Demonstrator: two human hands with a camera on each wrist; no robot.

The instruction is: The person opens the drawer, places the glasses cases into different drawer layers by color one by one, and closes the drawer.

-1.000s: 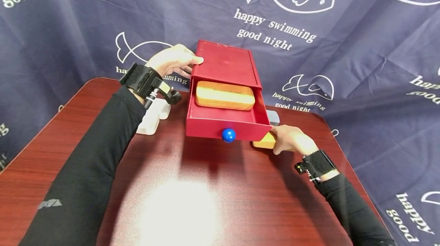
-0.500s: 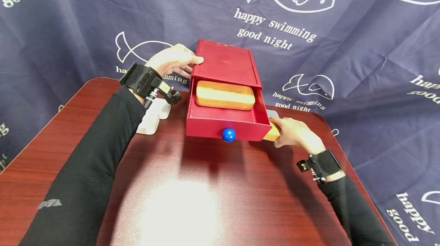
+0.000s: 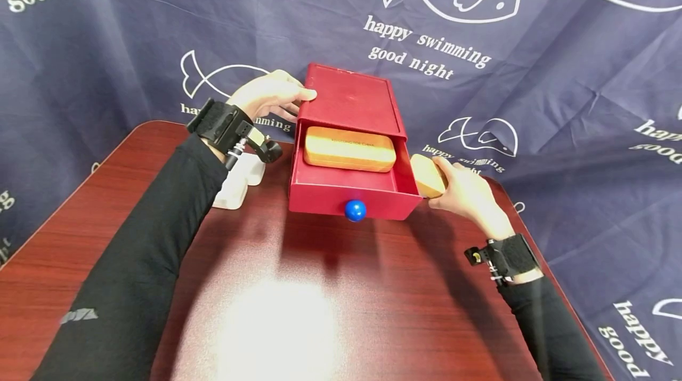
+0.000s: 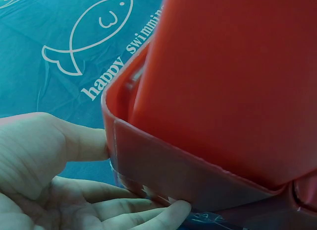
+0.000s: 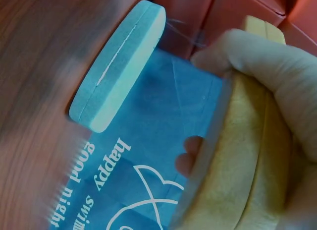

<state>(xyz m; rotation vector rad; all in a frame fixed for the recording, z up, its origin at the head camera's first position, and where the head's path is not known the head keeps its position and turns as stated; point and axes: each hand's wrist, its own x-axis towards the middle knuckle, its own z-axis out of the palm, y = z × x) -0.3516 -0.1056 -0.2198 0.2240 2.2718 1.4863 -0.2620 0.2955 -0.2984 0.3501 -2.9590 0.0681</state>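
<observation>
A red drawer box (image 3: pixel 354 100) stands at the back of the table, its drawer (image 3: pixel 319 196) pulled out by a blue knob side (image 3: pixel 355 210) facing me. Inside the drawer lies a yellow glasses case (image 3: pixel 348 150) with small print on top. My left hand (image 3: pixel 269 96) holds the box's left side, thumb on the upper edge and fingers along the side wall. To the right of the drawer, my right hand (image 3: pixel 471 196) grips a second yellow glasses case (image 3: pixel 428 175), raised and tilted. In the right wrist view, my thumb and fingers wrap that case (image 5: pixel 237 150).
A grey-blue glasses case (image 5: pixel 119 66) lies on the table beyond the right hand. White objects (image 3: pixel 234 183) sit left of the box, partly behind the left wrist. A dark blue printed curtain (image 3: pixel 319 8) hangs behind the reddish wooden table (image 3: pixel 405 310).
My right hand has lifted the second yellow glasses case off the table, up and slightly right, beside the drawer. The left hand and the box have stayed in place.
</observation>
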